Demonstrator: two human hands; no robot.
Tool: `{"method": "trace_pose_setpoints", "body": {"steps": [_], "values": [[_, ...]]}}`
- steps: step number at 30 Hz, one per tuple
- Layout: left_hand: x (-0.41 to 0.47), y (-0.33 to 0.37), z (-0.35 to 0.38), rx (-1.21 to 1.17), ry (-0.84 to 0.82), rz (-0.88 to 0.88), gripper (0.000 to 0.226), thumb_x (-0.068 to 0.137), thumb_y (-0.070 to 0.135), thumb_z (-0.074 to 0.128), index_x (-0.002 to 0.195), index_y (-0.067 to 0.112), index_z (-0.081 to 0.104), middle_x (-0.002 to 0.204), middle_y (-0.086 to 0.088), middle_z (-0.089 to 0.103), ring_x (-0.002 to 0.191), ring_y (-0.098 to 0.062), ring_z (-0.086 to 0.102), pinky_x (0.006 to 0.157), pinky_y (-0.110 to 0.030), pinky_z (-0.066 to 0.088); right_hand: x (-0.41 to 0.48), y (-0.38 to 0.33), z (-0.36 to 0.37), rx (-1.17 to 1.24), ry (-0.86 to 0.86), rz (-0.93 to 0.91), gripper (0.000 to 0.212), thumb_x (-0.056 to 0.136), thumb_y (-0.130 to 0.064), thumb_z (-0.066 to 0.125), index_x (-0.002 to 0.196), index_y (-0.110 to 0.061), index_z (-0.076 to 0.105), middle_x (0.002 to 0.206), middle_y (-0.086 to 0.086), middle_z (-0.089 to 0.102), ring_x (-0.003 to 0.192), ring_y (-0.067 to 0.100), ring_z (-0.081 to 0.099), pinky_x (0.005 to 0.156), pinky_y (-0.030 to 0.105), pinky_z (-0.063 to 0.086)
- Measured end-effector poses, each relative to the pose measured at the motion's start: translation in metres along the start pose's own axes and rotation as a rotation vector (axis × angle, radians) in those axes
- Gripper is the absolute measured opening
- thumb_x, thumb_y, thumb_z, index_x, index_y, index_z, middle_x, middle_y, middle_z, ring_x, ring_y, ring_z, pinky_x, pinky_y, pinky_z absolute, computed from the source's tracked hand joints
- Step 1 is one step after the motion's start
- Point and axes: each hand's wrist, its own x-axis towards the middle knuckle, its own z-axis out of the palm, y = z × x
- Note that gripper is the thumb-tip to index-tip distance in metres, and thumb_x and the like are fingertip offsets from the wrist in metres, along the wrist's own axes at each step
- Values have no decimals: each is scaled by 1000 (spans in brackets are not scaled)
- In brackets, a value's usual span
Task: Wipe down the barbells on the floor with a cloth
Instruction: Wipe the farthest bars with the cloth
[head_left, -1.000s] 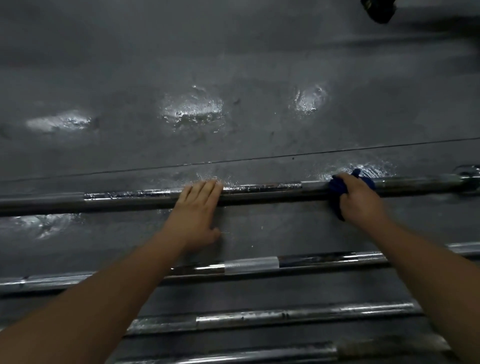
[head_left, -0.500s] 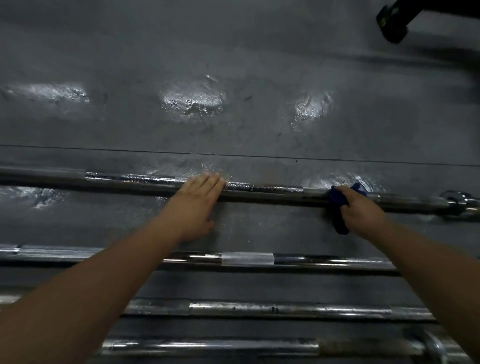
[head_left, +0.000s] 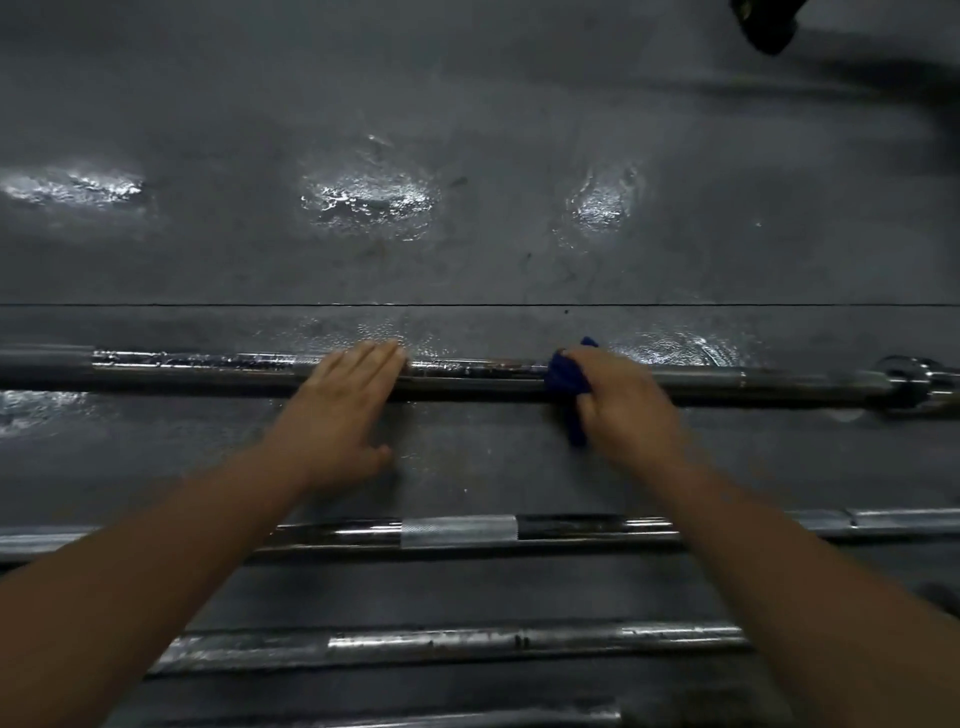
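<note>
Right hand (head_left: 626, 402) grips blue cloth (head_left: 567, 382), bunched around far barbell (head_left: 478, 371) at 3 o'clock of frame centre. Left hand (head_left: 340, 410) lies flat, fingers straight, fingertips on same bar at 9 o'clock of cloth. Three more barbells, nearest-to-far (head_left: 467, 717), (head_left: 447, 642), (head_left: 460, 531), lie parallel toward 6 o'clock on grey floor (head_left: 467, 93). Glare patches at 12 o'clock.

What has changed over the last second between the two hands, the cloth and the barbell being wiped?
The right hand, gripping the blue cloth, has slid left along the far barbell, closing the gap to the left hand. Nothing was picked up or let go. The left hand stays flat on that bar, and the nearer barbells lie as before.
</note>
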Motion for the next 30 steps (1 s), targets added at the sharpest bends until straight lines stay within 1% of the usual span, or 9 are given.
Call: {"method": "trace_pose_setpoints", "body": {"steps": [4,7,11,15,18,20,24,27,30], "values": [[-4,-9,-6,9,-29,65,114,77,47,73,159,17,-1,166,-2,-4,153,-22,1,124,-40,3,-2,49,-23,-45,157,404,27,85,-13,45,104,-10,65,101,18,65,96,37,57,80,39,42],[-2,-15,-12,12,-29,103,115,71,41,80,158,16,9,166,-5,10,151,-26,16,122,-39,13,2,-12,21,39,131,324,30,81,-19,41,96,-10,65,101,18,60,100,37,52,85,40,38],[-3,-11,-18,-49,-12,20,103,75,35,77,158,14,19,163,-7,23,149,-26,24,120,-34,14,4,-54,22,152,-86,14,37,80,-12,48,113,-23,61,116,7,60,113,25,50,87,33,42],[-6,-9,-5,-16,66,-53,95,67,30,76,149,5,36,149,-16,43,136,-34,41,117,-45,29,1,0,-6,7,29,266,42,82,-12,44,120,-17,62,113,17,64,105,36,56,85,40,44],[-7,4,-2,-57,128,-98,91,63,32,74,144,3,43,142,-17,49,132,-35,45,115,-45,29,-1,-37,16,50,71,243,38,80,-17,38,105,-6,63,110,22,59,109,40,52,91,42,43],[-12,10,-4,-60,143,-115,94,60,34,77,143,3,45,141,-16,51,132,-35,46,115,-46,31,1,-81,34,126,-41,140,27,86,-13,44,105,-8,61,114,17,56,110,35,52,90,38,42],[-28,15,5,-71,164,-111,91,57,35,71,139,4,49,139,-14,52,129,-33,47,114,-46,35,2,-101,32,85,-199,-123,33,83,-13,51,114,-22,60,111,3,58,103,23,54,82,32,42],[-42,20,8,-86,184,-109,81,59,34,66,134,8,52,134,-10,54,122,-30,49,108,-44,39,-16,-60,22,42,-58,67,35,77,-18,47,107,-18,65,102,7,63,95,28,56,78,36,46],[-42,23,10,-88,181,-119,71,64,35,61,131,14,52,125,-7,51,113,-27,47,100,-44,43,-30,-74,40,61,143,258,18,77,-14,48,81,-8,64,81,11,61,81,32,56,70,39,44]]}}
